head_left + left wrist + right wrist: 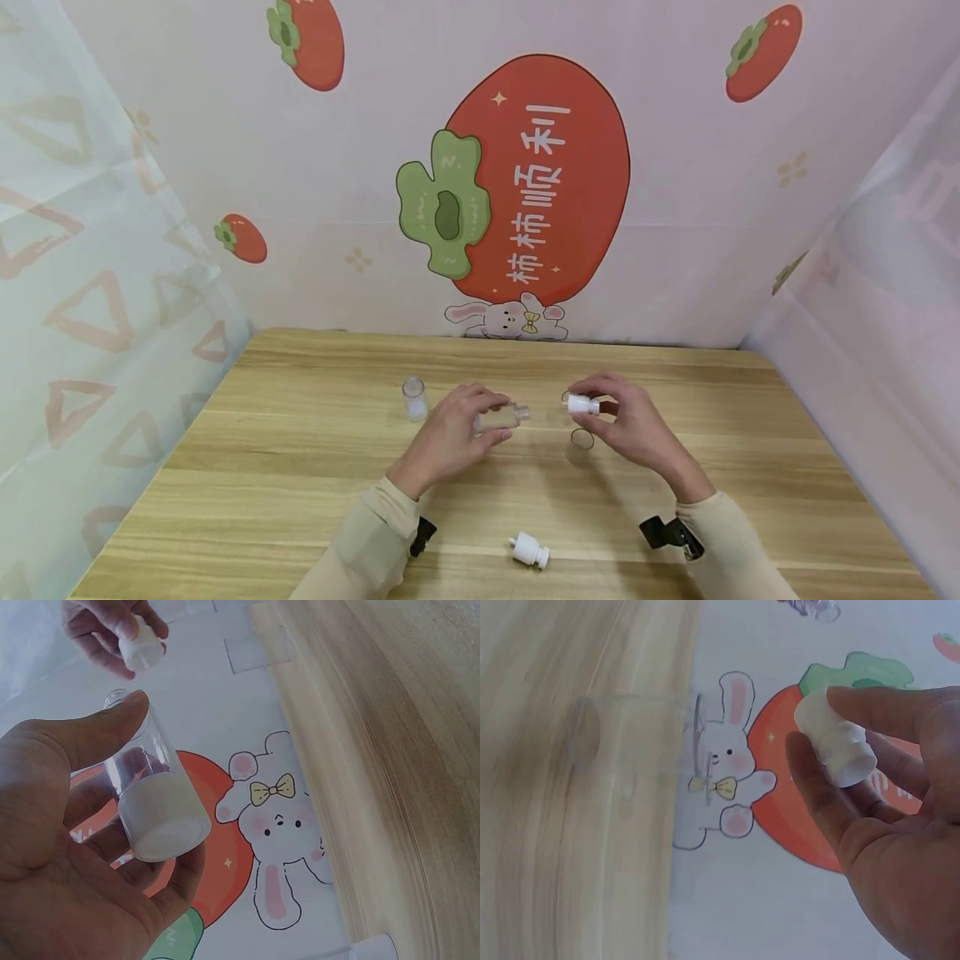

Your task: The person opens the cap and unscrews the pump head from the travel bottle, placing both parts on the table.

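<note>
My left hand [457, 432] grips a small clear bottle [163, 814], white in its lower part, tilted on its side with its open neck pointing right. Thumb and fingers hold it from both sides. To the right, apart from that neck, my right hand [628, 423] pinches a white pump top [836, 742] between thumb and fingers. A second white pump top [529, 551] lies on the table between the forearms. Left of my left hand stands another clear bottle [415, 398] with white at its bottom.
A clear cylindrical cap [582, 439] stands on the wooden table [315, 467] beside my right hand. Another clear cap [566, 397] is partly hidden behind that hand. A patterned cloth wall [360, 183] borders the table's back edge, with cloth at both sides.
</note>
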The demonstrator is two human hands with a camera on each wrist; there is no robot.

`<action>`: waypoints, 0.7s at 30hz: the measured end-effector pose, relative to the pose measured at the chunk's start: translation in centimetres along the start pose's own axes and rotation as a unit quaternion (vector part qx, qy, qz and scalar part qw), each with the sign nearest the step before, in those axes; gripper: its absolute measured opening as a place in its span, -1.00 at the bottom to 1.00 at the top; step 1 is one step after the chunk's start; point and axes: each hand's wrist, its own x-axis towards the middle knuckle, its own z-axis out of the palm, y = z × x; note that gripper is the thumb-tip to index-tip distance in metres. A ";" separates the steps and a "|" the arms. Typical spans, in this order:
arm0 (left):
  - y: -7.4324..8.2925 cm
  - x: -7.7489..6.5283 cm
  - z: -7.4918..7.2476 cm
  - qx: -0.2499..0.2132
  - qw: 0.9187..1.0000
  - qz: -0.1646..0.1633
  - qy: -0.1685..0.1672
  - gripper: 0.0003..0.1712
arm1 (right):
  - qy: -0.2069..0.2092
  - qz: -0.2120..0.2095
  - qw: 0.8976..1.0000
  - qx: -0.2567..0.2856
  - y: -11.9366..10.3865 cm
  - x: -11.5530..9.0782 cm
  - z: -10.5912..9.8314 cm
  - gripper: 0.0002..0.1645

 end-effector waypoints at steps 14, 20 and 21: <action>-0.1 -0.1 0.1 -0.016 1.000 0.010 0.008 -0.59 | 0.048 0.050 0.995 -0.072 3.5 -0.6 -0.9 -0.64; -0.1 -0.2 0.1 -0.013 1.000 0.011 0.004 -0.58 | 0.030 0.067 0.993 -0.088 4.4 -0.7 -0.8 -0.67; -0.1 -0.2 0.1 -0.012 1.000 0.011 0.004 -0.58 | 0.026 0.069 0.993 -0.089 4.6 -0.7 -0.7 -0.67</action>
